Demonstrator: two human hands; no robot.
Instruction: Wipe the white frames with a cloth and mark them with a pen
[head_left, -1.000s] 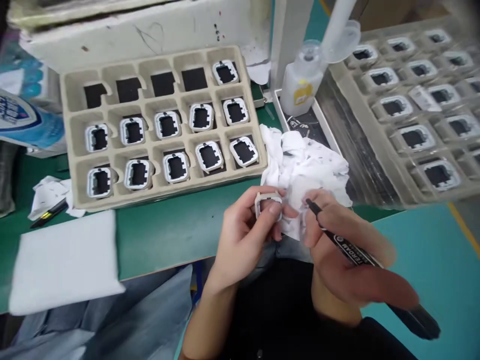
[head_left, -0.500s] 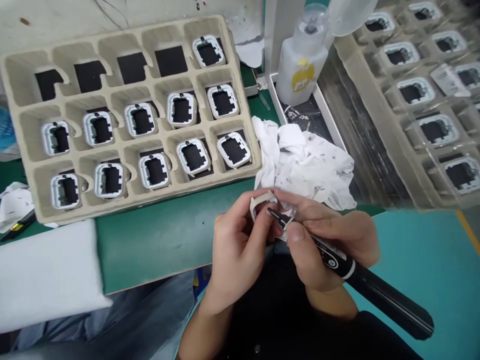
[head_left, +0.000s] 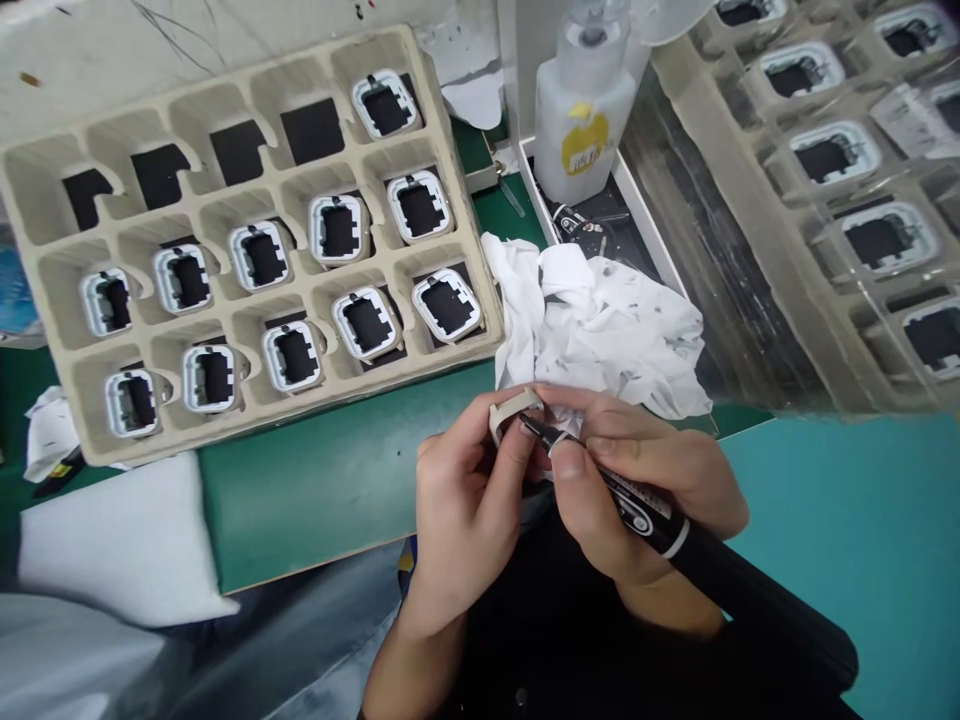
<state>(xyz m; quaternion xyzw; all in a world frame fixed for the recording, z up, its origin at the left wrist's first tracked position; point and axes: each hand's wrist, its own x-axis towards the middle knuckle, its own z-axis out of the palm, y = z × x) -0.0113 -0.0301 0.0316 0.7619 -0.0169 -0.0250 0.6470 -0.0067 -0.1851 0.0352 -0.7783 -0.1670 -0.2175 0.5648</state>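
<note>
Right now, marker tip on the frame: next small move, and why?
Probably draw the marker tip a short way along the white frame. The right hand has the tip touching it, and the left hand pinches the frame, above the table edge.

white frame (head_left: 512, 410) mostly hidden by fingers, marker (head_left: 697, 555) label unreadable, right tray (head_left: 750, 190) cropped

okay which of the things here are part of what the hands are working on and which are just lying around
In use: left hand holding small white frame; right hand holding black marker, tip at the frame.

Lying about: cardboard tray of frames, crumpled white cloth, plastic bottle, white foam pad, clear tray.
</note>
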